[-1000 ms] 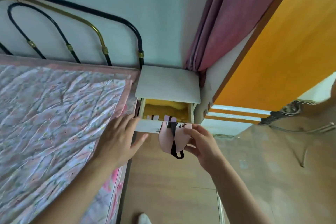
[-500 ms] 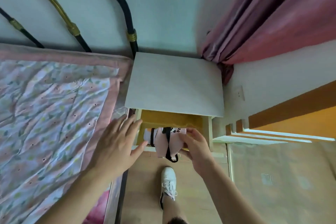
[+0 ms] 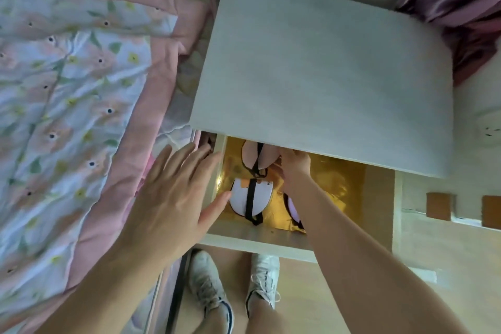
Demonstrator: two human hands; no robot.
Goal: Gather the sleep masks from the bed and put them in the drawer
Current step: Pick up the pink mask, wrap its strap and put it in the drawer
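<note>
The step in hand looks like the drop-off: the right hand [image 3: 294, 164] reaches deep into the open drawer [image 3: 257, 238], its fingers curled at the edge of a pink mask [image 3: 254, 156] lying at the drawer's back, half under the nightstand top [image 3: 325, 62], while the left hand [image 3: 173, 195] hangs spread and empty over the drawer's left wall. A white mask [image 3: 250, 199] with a black strap lies flat at the drawer's front on its yellow lining, and a third [image 3: 292, 207] peeks out beside it, under the right forearm. Next, I judge, the right hand must let go and draw out, then the drawer be pushed shut if the bed [image 3: 67, 89] holds no more.
</note>
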